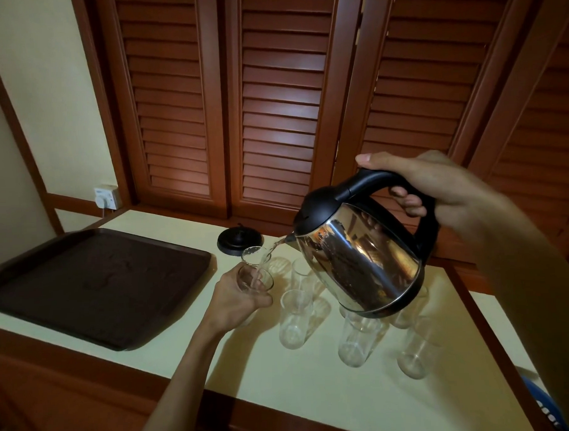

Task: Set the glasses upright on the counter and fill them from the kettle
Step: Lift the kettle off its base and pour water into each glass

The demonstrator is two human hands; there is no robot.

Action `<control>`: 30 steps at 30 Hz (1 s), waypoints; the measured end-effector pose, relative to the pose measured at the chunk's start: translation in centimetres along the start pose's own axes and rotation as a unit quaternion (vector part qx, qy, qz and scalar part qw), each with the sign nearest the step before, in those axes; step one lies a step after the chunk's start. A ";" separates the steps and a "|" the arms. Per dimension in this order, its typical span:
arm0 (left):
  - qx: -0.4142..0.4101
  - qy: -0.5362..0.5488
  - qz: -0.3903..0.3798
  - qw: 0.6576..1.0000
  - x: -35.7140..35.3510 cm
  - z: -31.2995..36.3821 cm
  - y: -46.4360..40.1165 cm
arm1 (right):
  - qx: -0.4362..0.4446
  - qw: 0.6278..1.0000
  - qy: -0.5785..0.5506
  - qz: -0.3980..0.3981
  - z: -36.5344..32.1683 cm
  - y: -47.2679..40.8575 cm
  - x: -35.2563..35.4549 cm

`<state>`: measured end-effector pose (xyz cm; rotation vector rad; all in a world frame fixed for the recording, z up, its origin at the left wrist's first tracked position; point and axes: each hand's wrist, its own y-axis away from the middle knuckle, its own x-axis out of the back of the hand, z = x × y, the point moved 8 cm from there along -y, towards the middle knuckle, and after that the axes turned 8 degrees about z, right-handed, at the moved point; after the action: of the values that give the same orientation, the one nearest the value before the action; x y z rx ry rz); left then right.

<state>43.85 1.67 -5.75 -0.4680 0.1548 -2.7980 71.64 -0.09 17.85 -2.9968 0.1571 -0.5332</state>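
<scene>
Steel kettle [359, 261], right hand [437, 190] curled round its handle, pours into the clear glass [256, 271] gripped by the left hand [237, 300]; overtilt could splash the cream counter [282, 376].

No readable text anywhere here as far as I can make out. The wall socket [106, 196] has a small dark mark on its top left corner that could be a brand or a rating, but it's way too tiny and blurry to read. The kettle [362, 257] body is plain shiny steel, just reflections, no logo showing on this side. At the bottom right edge a blue thing [546, 412] has a row of white shapes on it, maybe letters, cut off by the frame and not legible.
</scene>
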 end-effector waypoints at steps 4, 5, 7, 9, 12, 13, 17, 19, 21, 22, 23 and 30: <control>-0.006 0.023 0.003 1.000 0.0 1.2 0.0 | 0.004 1.000 -0.023 0.005 0.5 0.1 0.0; -0.007 0.031 0.006 0.999 0.0 1.8 0.0 | 0.004 0.999 -0.034 0.009 0.7 0.2 0.0; -0.015 0.044 0.007 0.999 0.2 3.2 0.0 | 0.001 0.998 -0.061 0.017 1.3 0.2 0.0; -0.028 0.053 0.001 0.998 0.5 4.8 -0.2 | -0.005 0.996 -0.084 0.023 2.0 0.3 0.0; -0.046 0.063 -0.006 0.997 1.1 6.9 -0.8 | -0.002 0.992 -0.119 0.034 2.7 0.7 0.1; -0.050 0.072 -0.007 0.996 1.3 7.5 -0.9 | 0.001 0.991 -0.132 0.039 2.9 0.9 0.2; -0.053 0.104 -0.011 0.993 2.0 9.3 -1.7 | 0.000 0.977 -0.203 0.065 4.0 1.8 0.3; -0.054 0.117 -0.016 0.992 2.3 9.7 -1.9 | -0.009 0.967 -0.242 0.076 5.1 2.4 0.3; -0.050 0.129 -0.017 0.990 2.4 9.2 -1.8 | -0.009 0.956 -0.281 0.079 6.3 3.1 0.1; -0.042 0.130 -0.015 0.991 2.3 8.6 -1.6 | -0.008 0.950 -0.301 0.079 6.8 3.5 -0.1; -0.035 0.126 -0.012 0.991 2.2 7.9 -1.4 | -0.009 0.945 -0.318 0.079 7.4 3.8 -0.2; 0.011 0.082 0.030 0.996 1.6 1.1 -0.2 | -0.031 0.935 -0.337 0.107 9.6 5.9 -0.7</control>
<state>42.72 1.27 -4.26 -0.2231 0.1702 -2.7742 73.79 -5.13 7.99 -2.9638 0.4345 0.5322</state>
